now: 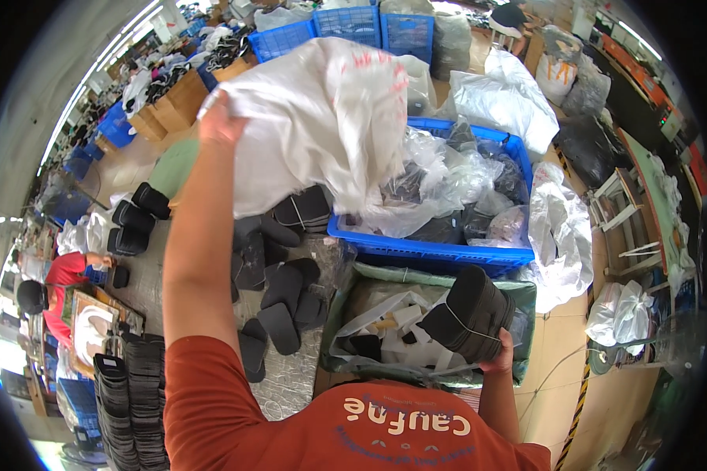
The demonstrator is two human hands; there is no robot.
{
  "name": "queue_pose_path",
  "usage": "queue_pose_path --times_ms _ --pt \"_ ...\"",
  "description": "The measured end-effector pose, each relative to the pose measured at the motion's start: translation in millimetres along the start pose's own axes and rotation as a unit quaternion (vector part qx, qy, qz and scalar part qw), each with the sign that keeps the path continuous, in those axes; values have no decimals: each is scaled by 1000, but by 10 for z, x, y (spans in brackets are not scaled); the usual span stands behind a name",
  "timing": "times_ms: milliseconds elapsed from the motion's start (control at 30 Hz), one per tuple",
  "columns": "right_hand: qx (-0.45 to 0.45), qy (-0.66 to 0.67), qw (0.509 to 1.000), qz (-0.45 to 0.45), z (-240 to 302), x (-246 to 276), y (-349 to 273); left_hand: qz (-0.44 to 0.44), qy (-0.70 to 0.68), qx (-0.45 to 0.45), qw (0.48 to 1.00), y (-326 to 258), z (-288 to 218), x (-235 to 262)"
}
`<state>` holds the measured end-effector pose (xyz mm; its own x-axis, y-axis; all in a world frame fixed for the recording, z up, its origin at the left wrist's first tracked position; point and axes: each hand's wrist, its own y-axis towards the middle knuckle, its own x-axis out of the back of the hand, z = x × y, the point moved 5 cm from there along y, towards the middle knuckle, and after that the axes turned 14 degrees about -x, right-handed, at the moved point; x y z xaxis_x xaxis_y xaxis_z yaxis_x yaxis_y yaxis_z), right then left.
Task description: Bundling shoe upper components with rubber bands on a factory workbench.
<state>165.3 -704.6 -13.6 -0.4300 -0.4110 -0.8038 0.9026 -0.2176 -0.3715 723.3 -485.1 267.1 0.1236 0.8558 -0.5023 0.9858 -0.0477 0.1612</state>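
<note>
My left hand is raised at the far left, closed on the edge of a large white woven sack. The sack spreads to the right, slightly blurred, with faint red print. My right hand grips a bundle of black insole-shaped pads, tied round with a thin string. This bundle is held over a green-lined bin, in which clear plastic and white and black scraps lie. On a table to the left are several loose stacks of black pads, partly under the sack.
Beyond the green bin stands a blue crate full of plastic-wrapped goods. Tall stacks of black pads are at lower left, near a person in a red top. White bags and a stool stand right.
</note>
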Motion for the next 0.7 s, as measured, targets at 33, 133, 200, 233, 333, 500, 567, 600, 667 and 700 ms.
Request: queue_pose_path --times_ms 33,133,200,233,333,500,567,600,667,700 --pt "4 29 999 -16 -26 3 -25 -21 10 -35 999 240 -185 69" --pt "25 40 999 -27 -58 -20 -81 42 -112 -127 985 570 -670 -29" --pt "32 18 999 -15 -91 -38 -67 106 -182 -191 959 752 -1081 21" --pt "37 31 999 -20 -109 26 -77 90 -191 -205 956 487 -1209 -129" --pt "30 38 999 -10 -165 -20 -9 110 -147 -274 944 344 -1738 89" --pt "-21 61 998 18 -239 -292 206 62 -94 -314 943 419 -1759 431" --pt "-37 49 998 13 -282 -366 309 52 -150 -273 949 579 -1574 717" --pt "-40 46 998 9 -310 -362 357 35 -166 -246 954 679 -1390 922" --pt "-58 18 998 11 -359 -347 451 -48 -143 -175 973 499 -817 1115" --pt "-62 13 998 10 -377 -418 499 -99 -94 -135 981 589 -413 1475"
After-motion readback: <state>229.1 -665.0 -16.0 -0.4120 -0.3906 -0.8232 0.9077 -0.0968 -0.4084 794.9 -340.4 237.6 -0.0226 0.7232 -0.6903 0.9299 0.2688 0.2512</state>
